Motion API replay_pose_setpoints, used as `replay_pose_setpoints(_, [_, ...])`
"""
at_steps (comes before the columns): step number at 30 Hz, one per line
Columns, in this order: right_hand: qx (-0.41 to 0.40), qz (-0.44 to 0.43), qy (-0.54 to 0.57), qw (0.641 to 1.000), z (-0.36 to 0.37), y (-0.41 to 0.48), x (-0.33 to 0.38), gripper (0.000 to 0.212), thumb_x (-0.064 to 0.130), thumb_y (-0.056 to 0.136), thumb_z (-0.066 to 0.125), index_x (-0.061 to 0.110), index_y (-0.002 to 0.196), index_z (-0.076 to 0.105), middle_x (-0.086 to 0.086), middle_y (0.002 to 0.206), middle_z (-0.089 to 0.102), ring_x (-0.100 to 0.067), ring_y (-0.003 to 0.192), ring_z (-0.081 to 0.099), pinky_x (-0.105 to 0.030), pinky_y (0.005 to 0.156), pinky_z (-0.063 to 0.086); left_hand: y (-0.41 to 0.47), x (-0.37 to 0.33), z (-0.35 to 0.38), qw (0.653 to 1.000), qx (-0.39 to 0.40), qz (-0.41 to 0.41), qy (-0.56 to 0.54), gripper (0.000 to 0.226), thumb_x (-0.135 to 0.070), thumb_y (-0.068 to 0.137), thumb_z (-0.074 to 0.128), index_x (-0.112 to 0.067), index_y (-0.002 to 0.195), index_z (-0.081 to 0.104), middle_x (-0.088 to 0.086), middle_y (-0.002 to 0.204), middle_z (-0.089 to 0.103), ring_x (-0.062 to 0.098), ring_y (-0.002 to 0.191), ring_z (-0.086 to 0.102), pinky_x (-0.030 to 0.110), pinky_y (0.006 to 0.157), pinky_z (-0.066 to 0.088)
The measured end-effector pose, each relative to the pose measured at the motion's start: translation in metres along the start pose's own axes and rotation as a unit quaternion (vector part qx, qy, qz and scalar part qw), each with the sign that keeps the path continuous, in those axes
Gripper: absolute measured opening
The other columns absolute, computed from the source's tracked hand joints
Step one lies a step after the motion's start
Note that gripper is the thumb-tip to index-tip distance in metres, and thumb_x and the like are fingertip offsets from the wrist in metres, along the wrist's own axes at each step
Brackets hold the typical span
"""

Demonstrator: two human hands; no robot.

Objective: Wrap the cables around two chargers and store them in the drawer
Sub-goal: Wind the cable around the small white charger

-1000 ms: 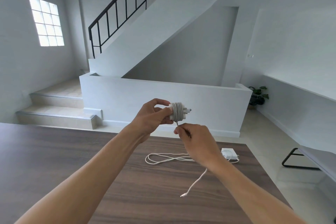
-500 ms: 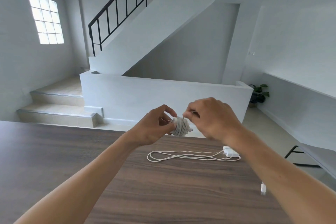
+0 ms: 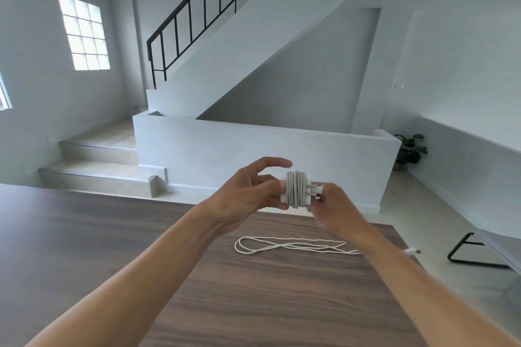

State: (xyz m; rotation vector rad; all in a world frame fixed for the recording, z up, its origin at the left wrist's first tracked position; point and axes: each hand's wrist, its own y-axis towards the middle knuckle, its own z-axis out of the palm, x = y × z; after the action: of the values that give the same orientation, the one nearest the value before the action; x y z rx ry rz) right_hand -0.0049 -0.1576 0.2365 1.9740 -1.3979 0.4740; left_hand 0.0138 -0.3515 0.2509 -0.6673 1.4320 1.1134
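Left hand (image 3: 248,194) fingers are clamped on the charger (image 3: 284,198), held above the table (image 3: 112,234). The right hand (image 3: 335,208) is blurred, its fingers curled on the cable (image 3: 296,191) by the prongs. Advise tight turns and tucking the loose end (image 3: 413,251). A second cable (image 3: 287,245) lies unwound beneath; no drawer is in view.

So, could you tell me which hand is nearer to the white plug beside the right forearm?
Right. The right hand sits up-left of the plug; the left hand grips the wrapped charger farther left.
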Motion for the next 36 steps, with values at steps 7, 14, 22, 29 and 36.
replay_pose_setpoints(7, [-0.01,-0.035,-0.053,0.998,0.037,-0.026,-0.003,0.027,0.039,0.099,0.044,0.028,0.086,0.065,0.007,0.06,0.06,-0.007,0.053,0.05,-0.029,0.06,0.043,0.013,0.015,-0.004,0.993,-0.108,-0.047,-0.012,0.027,-0.005,0.096,0.056,-0.021,0.109,0.072,0.017,0.096,0.065,0.028,0.083,0.06,0.027,0.077,0.058])
replay_pose_setpoints(14, [0.031,-0.062,-0.239,0.969,0.024,-0.041,0.023,0.032,0.04,0.102,0.033,0.022,0.101,0.06,-0.002,0.089,0.067,-0.028,0.084,0.061,-0.035,0.07,0.045,0.023,0.029,-0.019,0.969,-0.194,-0.038,0.146,0.03,-0.011,0.092,0.058,-0.035,0.104,0.072,0.008,0.079,0.062,0.022,0.073,0.069,0.039,0.091,0.057])
replay_pose_setpoints(22, [-0.032,-0.101,-0.324,0.94,-0.035,-0.021,0.065,0.03,0.04,0.101,0.037,0.029,0.109,0.063,0.0,0.107,0.069,-0.028,0.097,0.064,-0.035,0.078,0.045,0.013,0.033,-0.011,0.961,-0.072,-0.024,0.265,0.029,-0.015,0.092,0.062,-0.041,0.102,0.071,0.013,0.084,0.064,0.014,0.071,0.067,0.032,0.079,0.057])
replay_pose_setpoints(29, [0.037,-0.043,-0.144,0.988,-0.051,0.014,0.024,0.021,0.025,0.096,0.055,0.027,0.088,0.074,0.017,0.063,0.058,-0.009,0.068,0.055,-0.028,0.065,0.041,0.003,0.018,-0.001,0.987,0.037,-0.003,0.157,0.041,-0.007,0.093,0.061,-0.027,0.128,0.059,0.014,0.089,0.057,0.026,0.083,0.064,0.035,0.084,0.057])
replay_pose_setpoints(36, [0.097,0.059,0.161,0.98,0.009,-0.006,-0.021,0.027,0.01,0.098,0.049,-0.002,0.078,0.063,0.004,0.048,0.048,-0.009,0.04,0.039,-0.028,0.05,0.035,0.0,0.022,0.004,0.999,0.027,-0.042,-0.005,0.034,-0.008,0.089,0.058,-0.021,0.118,0.07,0.023,0.094,0.058,0.028,0.084,0.061,0.029,0.074,0.055])
